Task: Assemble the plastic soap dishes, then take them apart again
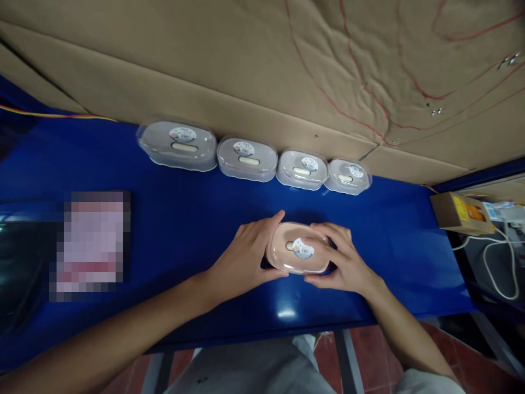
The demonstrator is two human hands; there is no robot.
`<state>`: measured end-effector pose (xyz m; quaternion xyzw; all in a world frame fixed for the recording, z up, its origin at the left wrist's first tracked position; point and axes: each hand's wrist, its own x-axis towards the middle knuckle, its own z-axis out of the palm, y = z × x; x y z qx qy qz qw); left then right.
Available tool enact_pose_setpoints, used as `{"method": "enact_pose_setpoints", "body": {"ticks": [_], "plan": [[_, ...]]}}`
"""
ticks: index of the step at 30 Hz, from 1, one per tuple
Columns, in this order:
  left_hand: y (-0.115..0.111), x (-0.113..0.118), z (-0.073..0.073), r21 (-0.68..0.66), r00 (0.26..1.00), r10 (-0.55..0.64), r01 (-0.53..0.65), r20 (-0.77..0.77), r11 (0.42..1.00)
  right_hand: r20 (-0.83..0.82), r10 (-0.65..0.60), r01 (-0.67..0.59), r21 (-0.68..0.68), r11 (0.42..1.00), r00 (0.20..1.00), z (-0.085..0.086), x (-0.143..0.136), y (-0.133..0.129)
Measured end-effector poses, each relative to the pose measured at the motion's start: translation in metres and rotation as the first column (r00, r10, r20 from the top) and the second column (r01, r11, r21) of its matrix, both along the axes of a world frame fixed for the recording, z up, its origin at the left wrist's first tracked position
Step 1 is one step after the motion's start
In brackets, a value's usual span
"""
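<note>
A peach-coloured oval food container [283,256] with a clear lid and a round white label sits between my hands near the table's front edge. My left hand [248,251] grips its left end, thumb at the near side and fingers at the far side. Around its right end curls my right hand [338,257], with one finger lying across the lid beside the label. Farther back stand several similar containers with greyish bodies and clear lids in a row, among them a large one [178,145] at the left and the smallest [348,177] at the right.
The blue table [176,219] backs onto a brown cardboard-like wall [205,60] with red lines. A blurred-out pinkish rectangle [92,241] lies at the left. To the right are a small cardboard box [459,213] and white cables [488,262].
</note>
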<state>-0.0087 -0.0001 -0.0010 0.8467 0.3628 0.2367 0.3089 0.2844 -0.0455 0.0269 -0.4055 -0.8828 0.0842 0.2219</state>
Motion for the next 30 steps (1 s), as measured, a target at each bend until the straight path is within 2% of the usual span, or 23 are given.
{"method": "enact_pose_setpoints", "body": {"ticks": [5, 11, 19, 25, 30], "plan": [[0.0, 0.001, -0.002, 0.058, 0.999, -0.036, 0.036, 0.0, 0.998, -0.028, -0.035, 0.035, -0.029, 0.999, 0.999, 0.002, 0.005, 0.0], [0.001, 0.001, -0.003, 0.042, 1.0, -0.024, 0.025, -0.017, 0.999, 0.029, -0.034, 0.037, -0.1, 0.994, 0.999, -0.007, -0.009, -0.002], [0.004, -0.004, -0.003, 0.05, 0.999, -0.011, 0.014, -0.046, 0.999, 0.085, -0.107, 0.106, 0.016, 0.994, 0.991, -0.008, -0.024, -0.007], [0.002, -0.002, -0.003, 0.039, 0.996, -0.054, 0.056, -0.064, 0.998, 0.033, -0.064, 0.063, 0.02, 0.998, 0.997, -0.012, -0.019, -0.004], [0.001, -0.002, -0.004, 0.026, 0.998, -0.024, 0.025, -0.063, 0.999, 0.046, -0.043, 0.045, -0.062, 0.997, 0.998, -0.008, -0.016, -0.002]]}}
